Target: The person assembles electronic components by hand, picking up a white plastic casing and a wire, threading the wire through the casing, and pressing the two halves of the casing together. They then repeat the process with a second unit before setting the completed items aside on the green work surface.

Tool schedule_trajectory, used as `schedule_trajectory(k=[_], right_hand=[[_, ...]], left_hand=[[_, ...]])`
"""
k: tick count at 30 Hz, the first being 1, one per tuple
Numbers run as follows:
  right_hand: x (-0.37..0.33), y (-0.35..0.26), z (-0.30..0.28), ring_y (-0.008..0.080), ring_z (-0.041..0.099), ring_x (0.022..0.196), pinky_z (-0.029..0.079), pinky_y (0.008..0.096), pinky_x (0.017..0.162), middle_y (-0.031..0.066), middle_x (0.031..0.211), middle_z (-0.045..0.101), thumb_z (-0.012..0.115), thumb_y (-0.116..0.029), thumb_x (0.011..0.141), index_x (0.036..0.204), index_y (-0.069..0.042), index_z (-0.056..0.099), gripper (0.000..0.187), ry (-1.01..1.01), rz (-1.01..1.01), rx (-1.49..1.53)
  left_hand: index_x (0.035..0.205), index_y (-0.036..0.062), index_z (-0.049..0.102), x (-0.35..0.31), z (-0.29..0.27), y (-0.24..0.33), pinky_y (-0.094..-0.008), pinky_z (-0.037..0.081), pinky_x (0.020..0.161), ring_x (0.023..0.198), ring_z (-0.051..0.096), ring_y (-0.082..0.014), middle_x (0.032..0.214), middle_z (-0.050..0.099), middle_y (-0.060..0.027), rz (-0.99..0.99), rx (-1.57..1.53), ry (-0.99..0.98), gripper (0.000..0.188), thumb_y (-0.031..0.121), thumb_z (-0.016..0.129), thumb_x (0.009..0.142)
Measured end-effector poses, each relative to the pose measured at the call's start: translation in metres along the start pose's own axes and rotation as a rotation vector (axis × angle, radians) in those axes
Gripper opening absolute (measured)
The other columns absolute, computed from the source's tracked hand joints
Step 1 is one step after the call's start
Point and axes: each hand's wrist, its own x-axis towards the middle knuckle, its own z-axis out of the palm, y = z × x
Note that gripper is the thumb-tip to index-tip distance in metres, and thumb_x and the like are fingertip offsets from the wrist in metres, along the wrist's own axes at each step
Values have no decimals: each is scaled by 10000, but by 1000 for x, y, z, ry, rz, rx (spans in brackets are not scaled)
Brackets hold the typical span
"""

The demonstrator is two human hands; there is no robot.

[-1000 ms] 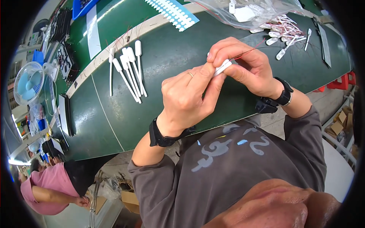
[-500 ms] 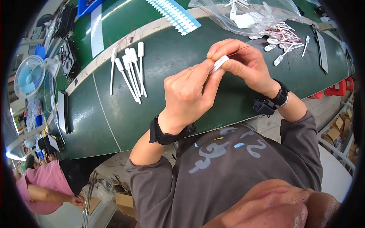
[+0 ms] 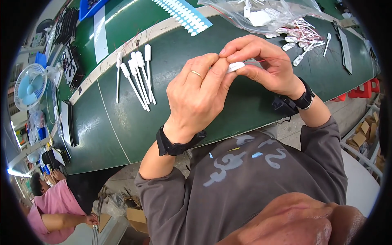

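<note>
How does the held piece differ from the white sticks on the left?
The piece is held between the left hand and right hand; the sticks lie on the table.
The piece is partly hidden; the sticks show nearly full length.
The piece is single; the sticks are grouped.
Both look white, with rounded ends.

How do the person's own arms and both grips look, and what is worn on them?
The left grip is a bare hand with a thin golden ring; the right grip is ungloved too. A black band circles each wrist, and a black box-shaped unit shows beside the right band. The dark grey sleeves are short.
</note>
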Motion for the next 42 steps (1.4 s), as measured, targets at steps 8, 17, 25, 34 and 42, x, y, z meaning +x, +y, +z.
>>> schedule_trajectory(k=[8, 17, 25, 34, 42], right_hand=[[-2, -4, 9, 260, 620, 1058, 501, 367, 901, 171, 1142, 634, 636, -55, 908, 1088, 8, 613, 193, 56, -32, -4], [-5, 0, 20, 183, 603, 1083, 492, 312, 935, 129, 1201, 617, 620, -79, 927, 1145, 14, 601, 237, 219, 322, 494], [-6, 8, 17, 150, 613, 1046, 510, 294, 908, 101, 1202, 620, 618, -137, 948, 1156, 3, 613, 251, 199, 389, 504], [-4, 8, 16, 117, 628, 920, 541, 260, 790, 74, 1152, 633, 617, -155, 953, 1144, 1, 613, 247, 164, 551, 484], [-2, 14, 13, 111, 615, 936, 530, 253, 756, 70, 1126, 627, 589, -249, 969, 1109, -31, 600, 259, 157, 594, 610]], left_hand=[[936, 2, 666, 2, -3, -7, -352, 526, 647, 747, 625, -256, 893, 619, -81, 96, -77, -5, 288, 81, 786, 687], [968, 29, 686, 0, 2, -3, -332, 519, 633, 748, 627, -237, 898, 642, -77, -34, -19, 7, 282, 71, 792, 710], [974, 23, 695, 1, 1, 2, -289, 516, 573, 678, 645, -189, 896, 666, -84, -244, -208, 4, 215, 72, 768, 777], [1015, -8, 701, 1, -6, 2, -249, 518, 584, 659, 645, -129, 860, 691, -83, -704, -568, -157, 171, 96, 674, 883], [1128, -18, 673, 13, -19, -3, -232, 514, 621, 678, 615, -84, 894, 695, -45, -1101, -1076, -329, 282, 193, 615, 950]])
